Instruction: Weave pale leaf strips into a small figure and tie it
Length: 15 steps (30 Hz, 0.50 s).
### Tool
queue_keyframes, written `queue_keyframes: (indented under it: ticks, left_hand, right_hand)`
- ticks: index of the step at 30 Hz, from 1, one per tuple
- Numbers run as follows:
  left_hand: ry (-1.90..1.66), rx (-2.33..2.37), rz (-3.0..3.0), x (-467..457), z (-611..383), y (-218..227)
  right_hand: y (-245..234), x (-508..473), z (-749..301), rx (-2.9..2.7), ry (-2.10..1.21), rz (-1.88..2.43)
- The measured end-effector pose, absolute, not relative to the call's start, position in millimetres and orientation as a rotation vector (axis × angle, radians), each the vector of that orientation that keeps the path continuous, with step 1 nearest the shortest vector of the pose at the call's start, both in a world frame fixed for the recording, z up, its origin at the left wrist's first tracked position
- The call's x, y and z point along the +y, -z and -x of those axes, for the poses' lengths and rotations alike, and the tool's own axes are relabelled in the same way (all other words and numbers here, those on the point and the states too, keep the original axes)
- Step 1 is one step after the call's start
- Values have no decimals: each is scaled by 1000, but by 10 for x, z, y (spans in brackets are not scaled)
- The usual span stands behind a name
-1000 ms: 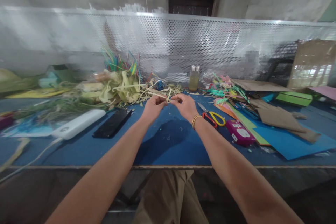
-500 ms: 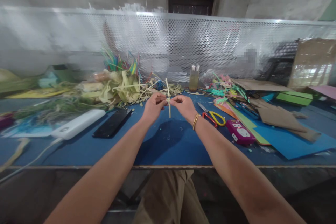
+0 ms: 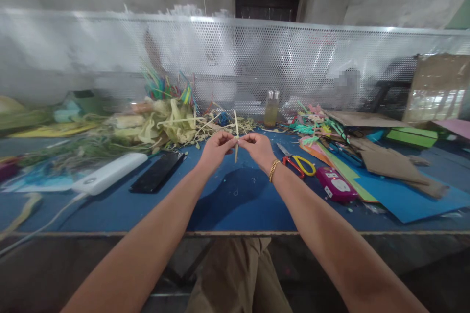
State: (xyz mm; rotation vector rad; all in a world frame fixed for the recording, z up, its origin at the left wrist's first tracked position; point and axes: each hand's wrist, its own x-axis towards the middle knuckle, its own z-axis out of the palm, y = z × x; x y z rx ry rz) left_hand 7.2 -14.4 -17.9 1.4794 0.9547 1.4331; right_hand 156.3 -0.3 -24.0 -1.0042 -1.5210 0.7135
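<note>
Both left hand [image 3: 216, 149] and right hand [image 3: 259, 149] still on strip [image 3: 236, 126], now nearer upright.

pale thin strip [image 3: 236, 143], upright, pinched mid-length

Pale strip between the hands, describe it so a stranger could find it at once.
Start at the blue table. Above its middle, the left hand and right hand pinch a thin pale strip. It alone stands upright; similar strips lie heaped behind.

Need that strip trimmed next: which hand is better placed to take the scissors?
Right, probably: the scissors lie beside the right hand, while the left hand, also pinching the strip, sits farther away.
</note>
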Motion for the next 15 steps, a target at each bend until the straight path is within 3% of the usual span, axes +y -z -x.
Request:
queue_keyframes:
  ticks: [7,15]
  left_hand:
    - [-1424,898,-1374,-133,-86,192]
    - [-1437,938,-1357,-99,-76,214]
  right_hand:
    - [243,39,-1591,-1637,-513,1055]
    - [235,2,-1583,-1631,-542,1039]
